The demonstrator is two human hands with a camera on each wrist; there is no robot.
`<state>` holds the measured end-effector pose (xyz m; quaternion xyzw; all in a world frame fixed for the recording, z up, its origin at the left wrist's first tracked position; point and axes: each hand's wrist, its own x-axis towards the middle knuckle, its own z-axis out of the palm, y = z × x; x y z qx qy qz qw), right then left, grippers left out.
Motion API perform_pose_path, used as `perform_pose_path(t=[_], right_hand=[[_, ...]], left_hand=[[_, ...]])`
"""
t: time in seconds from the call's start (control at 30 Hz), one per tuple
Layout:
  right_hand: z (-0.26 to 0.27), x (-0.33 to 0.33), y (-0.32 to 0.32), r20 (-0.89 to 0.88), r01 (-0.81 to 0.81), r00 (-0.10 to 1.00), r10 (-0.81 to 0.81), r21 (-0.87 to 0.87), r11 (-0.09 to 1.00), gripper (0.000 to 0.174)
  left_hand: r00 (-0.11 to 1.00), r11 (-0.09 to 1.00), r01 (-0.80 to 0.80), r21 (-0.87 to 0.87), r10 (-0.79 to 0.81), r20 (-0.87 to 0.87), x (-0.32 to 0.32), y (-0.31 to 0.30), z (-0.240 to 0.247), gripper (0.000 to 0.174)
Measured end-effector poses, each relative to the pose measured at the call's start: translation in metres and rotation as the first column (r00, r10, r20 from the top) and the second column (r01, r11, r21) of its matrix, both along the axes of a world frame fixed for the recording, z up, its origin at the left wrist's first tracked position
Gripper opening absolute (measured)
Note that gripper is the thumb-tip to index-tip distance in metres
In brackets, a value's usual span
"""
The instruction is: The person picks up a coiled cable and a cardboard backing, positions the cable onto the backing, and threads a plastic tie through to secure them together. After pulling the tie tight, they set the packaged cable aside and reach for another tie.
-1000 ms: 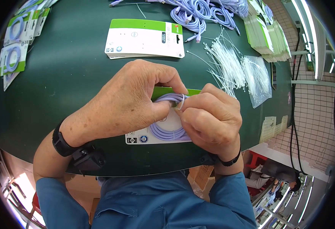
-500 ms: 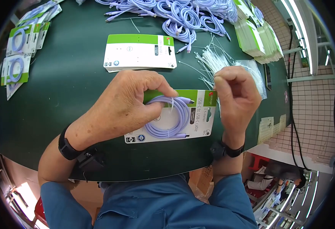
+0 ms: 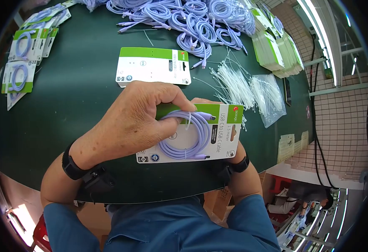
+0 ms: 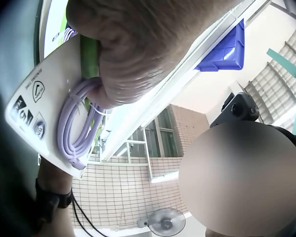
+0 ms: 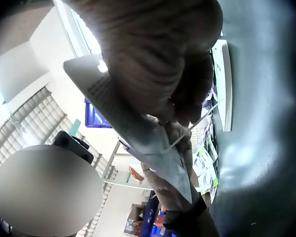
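In the head view my left hand (image 3: 140, 115) pinches the upper left of a green-and-white card (image 3: 228, 140) and the coiled lilac cable (image 3: 205, 134) on its front. A white tie (image 3: 188, 119) loops round the coil near my fingertips. My right hand (image 3: 207, 101) is mostly hidden behind the card. From the right wrist view, this right hand (image 5: 158, 59) has bent fingers behind the card (image 5: 138, 138), close to a thin white tie (image 5: 180, 139) sticking out of its back; whether they pinch it is unclear. The left wrist view shows the left thumb against the coil (image 4: 71, 123).
A card stack (image 3: 146, 67) lies beyond my hands on the green table (image 3: 75, 96). Lilac cables (image 3: 196, 27) are heaped at the back, white ties (image 3: 234, 86) and a clear bag (image 3: 270, 101) right of centre. Packed cards (image 3: 20, 77) lie left, more card stacks (image 3: 276, 52) back right.
My right hand came off the front of the coil, rose to the card's right side, then moved behind the card. The left hand keeps its pinch, and the card now tilts slightly.
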<state>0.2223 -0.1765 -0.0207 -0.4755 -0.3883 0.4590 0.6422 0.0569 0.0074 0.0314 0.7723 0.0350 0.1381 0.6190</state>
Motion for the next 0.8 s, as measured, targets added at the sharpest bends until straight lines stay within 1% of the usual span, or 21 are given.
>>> perform_pose_path(t=[0.03,0.13,0.17,0.2,0.27,0.3,0.4,0.43,0.47,0.53,0.57,0.6,0.67,0.7,0.73,0.8], right_hand=[[0.0,-0.001,-0.003,0.003,0.0,1.0,0.0,-0.001,1.0,0.041],[0.003,-0.002,-0.008,-0.296,-0.002,0.954,-0.047,-0.164,0.986,0.039],[0.002,-0.001,-0.008,-0.295,-0.001,0.954,-0.049,-0.165,0.986,0.039],[0.003,-0.001,-0.006,-0.18,0.007,0.983,-0.029,-0.121,0.993,0.037],[0.004,-0.002,-0.003,0.057,0.009,0.998,-0.008,-0.03,0.999,0.035],[0.005,-0.001,-0.002,0.053,0.012,0.999,-0.011,-0.029,0.999,0.035],[0.007,0.003,0.0,0.264,0.002,0.964,0.026,-0.106,0.994,0.033],[0.006,0.005,0.002,0.257,0.005,0.966,0.022,-0.101,0.995,0.033],[0.004,0.007,0.004,0.394,-0.006,0.919,0.016,-0.027,1.0,0.032],[0.001,0.01,0.008,0.637,-0.05,0.77,-0.033,0.111,0.993,0.034],[0.001,0.011,0.01,0.63,-0.04,0.776,-0.042,0.115,0.993,0.034],[0.002,0.011,0.011,0.665,-0.048,0.744,-0.055,0.136,0.99,0.03],[0.004,0.011,0.015,0.731,-0.065,0.676,-0.089,0.18,0.982,0.025],[0.005,0.013,0.016,0.722,-0.048,0.684,-0.104,0.187,0.981,0.025],[0.007,0.015,0.015,0.74,-0.01,0.66,-0.131,0.183,0.983,0.022],[0.008,0.018,0.014,0.772,0.072,0.608,-0.183,0.176,0.982,0.016]], left_hand=[[1.0,1.0,0.008,0.007,-0.008,-0.009,0.0,0.0,0.0,0.027],[1.0,1.0,0.009,0.023,-0.009,0.008,0.0,-0.001,-0.001,0.027],[1.0,0.999,0.01,0.032,-0.011,0.012,0.001,-0.001,-0.002,0.027],[1.0,0.999,0.012,0.031,-0.012,0.01,0.001,-0.001,-0.002,0.027],[0.999,1.0,0.018,0.013,-0.017,-0.028,0.001,-0.002,-0.001,0.027],[0.999,1.0,0.021,0.005,-0.021,-0.048,0.001,-0.002,0.0,0.026],[0.999,0.999,0.018,0.03,-0.017,-0.042,0.001,-0.003,-0.002,0.027],[0.999,0.999,0.016,0.043,-0.014,-0.037,0.0,-0.003,-0.002,0.027],[0.999,0.999,0.02,0.048,-0.018,-0.045,0.0,-0.003,-0.003,0.027],[0.999,0.998,0.034,0.053,-0.033,-0.019,0.0,-0.004,-0.005,0.028],[0.999,0.997,0.044,0.055,-0.043,-0.009,0.001,-0.006,-0.006,0.029],[0.998,0.997,0.056,0.058,-0.055,-0.021,0.001,-0.007,-0.008,0.029],[0.993,0.984,0.106,0.143,-0.113,0.039,0.001,-0.009,-0.01,0.032],[0.987,0.974,0.132,0.187,-0.147,0.067,0.002,-0.011,-0.011,0.034],[0.985,0.97,0.151,0.192,-0.163,0.052,0.003,-0.013,-0.013,0.034],[0.985,0.973,0.073,0.218,-0.104,0.136,0.006,-0.017,-0.016,0.039]])
